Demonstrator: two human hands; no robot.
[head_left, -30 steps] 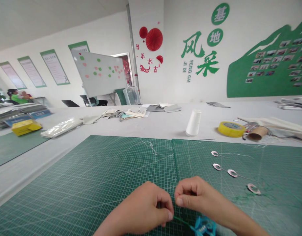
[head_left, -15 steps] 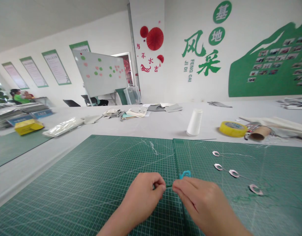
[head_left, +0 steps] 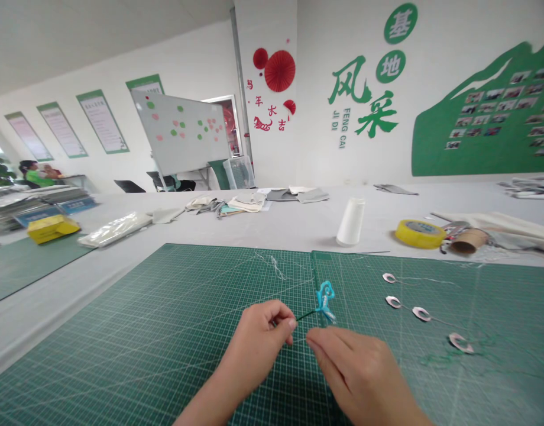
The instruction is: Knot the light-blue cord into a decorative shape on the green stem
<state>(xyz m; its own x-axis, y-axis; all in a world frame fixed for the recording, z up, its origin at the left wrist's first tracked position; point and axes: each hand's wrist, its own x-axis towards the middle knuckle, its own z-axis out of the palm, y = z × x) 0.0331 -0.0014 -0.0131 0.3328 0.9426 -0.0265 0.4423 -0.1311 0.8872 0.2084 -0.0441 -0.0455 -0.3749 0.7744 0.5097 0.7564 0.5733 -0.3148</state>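
My left hand [head_left: 261,334] pinches a thin dark green stem between thumb and forefinger. At the stem's far end sits a small turquoise-and-white looped ornament [head_left: 326,302], flower-like, held above the cutting mat. My right hand [head_left: 360,364] is just below and right of the ornament, its thumb and fingers pressed together. What lies in that pinch, if anything, is too small to make out. Off to the right, several pale oval rings with threads, such as the ring [head_left: 421,313], lie on the green mat [head_left: 236,278].
A white thread cone [head_left: 350,222] stands beyond the mats. Right of it are a yellow tape roll [head_left: 420,234] and a cardboard tube [head_left: 469,241]. Loose green thread [head_left: 485,346] lies at right. Fabric pieces [head_left: 245,202] and a yellow box [head_left: 53,228] are farther back.
The turquoise ornament has risen from behind my right hand into full view. My right fingers have come off the stem, which now tilts up to the right from my left hand.
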